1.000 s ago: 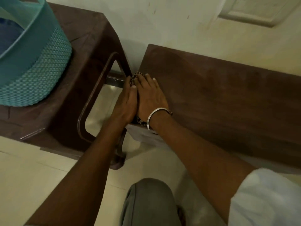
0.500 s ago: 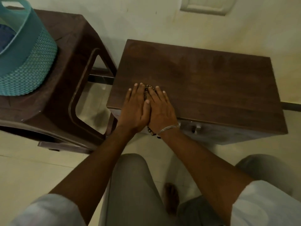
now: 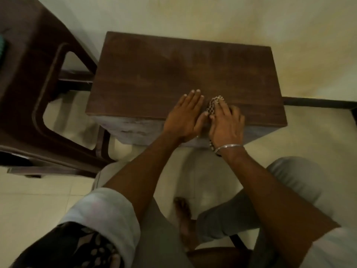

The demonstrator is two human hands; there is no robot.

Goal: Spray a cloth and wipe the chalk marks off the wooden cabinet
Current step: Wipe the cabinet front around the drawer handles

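We press the cloth (image 3: 213, 105) under the flat, open right grip (image 3: 227, 126), with the left grip (image 3: 183, 118) open beside it, at the front edge of the cabinet (image 3: 173, 64), where the cloth may slide off.

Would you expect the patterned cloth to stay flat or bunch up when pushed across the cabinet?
Probably floppy: the cloth hangs over the cabinet edge. It looks rumpled under the right hand, so it likely bunches unless pressed flat.

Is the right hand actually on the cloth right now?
Touching. The head view shows the right hand lying flat on the patterned cloth, which peeks out from under it on the cabinet top.
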